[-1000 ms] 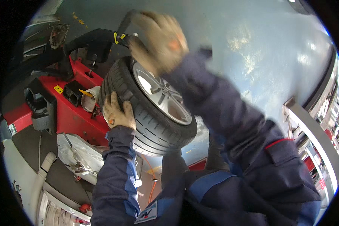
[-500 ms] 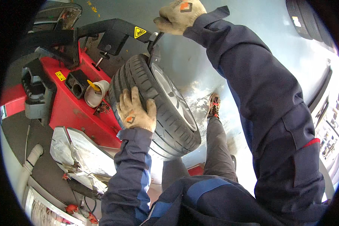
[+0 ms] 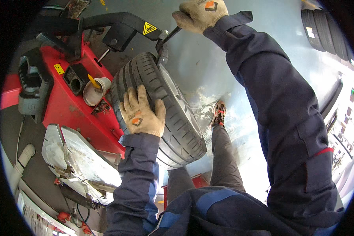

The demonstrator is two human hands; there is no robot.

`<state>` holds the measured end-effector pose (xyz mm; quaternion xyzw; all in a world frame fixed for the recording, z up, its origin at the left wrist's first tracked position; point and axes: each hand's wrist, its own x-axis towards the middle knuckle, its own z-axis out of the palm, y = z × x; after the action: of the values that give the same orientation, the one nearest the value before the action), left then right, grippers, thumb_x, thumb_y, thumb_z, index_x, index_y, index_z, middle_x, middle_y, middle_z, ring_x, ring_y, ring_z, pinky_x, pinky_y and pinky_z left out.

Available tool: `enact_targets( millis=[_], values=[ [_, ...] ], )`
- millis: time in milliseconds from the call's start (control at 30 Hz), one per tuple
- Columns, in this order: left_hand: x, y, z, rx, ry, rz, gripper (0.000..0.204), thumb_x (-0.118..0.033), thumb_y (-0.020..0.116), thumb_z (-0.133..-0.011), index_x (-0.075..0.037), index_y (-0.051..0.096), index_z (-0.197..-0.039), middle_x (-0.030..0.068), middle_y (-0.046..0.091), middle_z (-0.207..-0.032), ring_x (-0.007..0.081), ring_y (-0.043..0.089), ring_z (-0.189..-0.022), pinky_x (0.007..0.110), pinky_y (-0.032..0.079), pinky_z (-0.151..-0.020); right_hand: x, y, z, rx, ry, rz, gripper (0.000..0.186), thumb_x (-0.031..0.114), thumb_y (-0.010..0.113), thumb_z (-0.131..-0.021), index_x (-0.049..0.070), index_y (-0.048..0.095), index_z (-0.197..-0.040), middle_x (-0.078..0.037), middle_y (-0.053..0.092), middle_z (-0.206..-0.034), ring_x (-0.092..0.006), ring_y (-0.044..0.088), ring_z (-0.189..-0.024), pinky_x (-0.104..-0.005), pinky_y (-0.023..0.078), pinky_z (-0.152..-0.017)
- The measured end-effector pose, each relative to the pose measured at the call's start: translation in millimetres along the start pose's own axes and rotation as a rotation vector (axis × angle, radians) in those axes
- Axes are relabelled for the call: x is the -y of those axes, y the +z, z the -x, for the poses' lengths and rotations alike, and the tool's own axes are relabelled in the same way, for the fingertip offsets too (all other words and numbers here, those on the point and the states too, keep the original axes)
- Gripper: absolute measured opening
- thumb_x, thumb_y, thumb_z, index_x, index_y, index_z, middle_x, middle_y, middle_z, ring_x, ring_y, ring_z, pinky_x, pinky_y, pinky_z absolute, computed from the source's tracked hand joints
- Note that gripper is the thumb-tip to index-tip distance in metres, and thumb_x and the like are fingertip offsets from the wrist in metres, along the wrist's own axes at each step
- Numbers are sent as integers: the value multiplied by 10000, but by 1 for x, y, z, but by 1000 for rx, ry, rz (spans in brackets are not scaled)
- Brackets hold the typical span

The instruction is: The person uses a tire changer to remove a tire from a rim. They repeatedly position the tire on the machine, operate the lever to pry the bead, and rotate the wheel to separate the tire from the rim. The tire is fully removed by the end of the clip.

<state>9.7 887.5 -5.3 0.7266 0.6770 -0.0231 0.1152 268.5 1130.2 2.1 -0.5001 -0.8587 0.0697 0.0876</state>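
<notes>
A car wheel with a black tyre and a silver rim stands tilted against the side of a red tyre changer. My left hand, in a beige work glove, lies on the tread with its fingers spread. Near the top edge, my gloved right hand is closed round a dark lever. The lever joins the end of a black swing arm with a yellow warning label. Below that joint, a dark bead breaker blade sits by the tyre's outer sidewall and the rim.
On the machine stand a dirty white pot with a yellow-handled brush and a black holder. Scuffed pale metal plates are left of my forearm. Several tyres stand far right. My shoe is beside the wheel.
My right hand and the lever have shifted a little to the right, away from the machine. My left hand stays on the tread. The whole view has moved slightly.
</notes>
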Motion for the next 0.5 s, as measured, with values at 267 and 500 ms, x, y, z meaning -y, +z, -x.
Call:
enact_targets(
  millis=[267, 500],
  values=[
    [-40, 2, -23, 135, 121, -20, 561, -458, 573, -1032, -180, 573, -1520, 179, 480, -1625, 395, 394, -1530, 593, 261, -1268, -15, -4, 6, -97, -59, 10, 344, 389, 678, -866, 73, 750, -751, -182, 692, -707, -426, 711, -691, -519, 571, -645],
    [-73, -5, -44, 152, 138, 25, 547, -469, 561, -1023, -217, 607, -1507, 152, 488, -1624, 389, 439, -1503, 580, 304, -1247, -33, -10, 8, -23, 14, -62, 325, 381, 701, -851, 85, 736, -721, -178, 691, -686, -416, 711, -668, -521, 571, -637]
  ],
)
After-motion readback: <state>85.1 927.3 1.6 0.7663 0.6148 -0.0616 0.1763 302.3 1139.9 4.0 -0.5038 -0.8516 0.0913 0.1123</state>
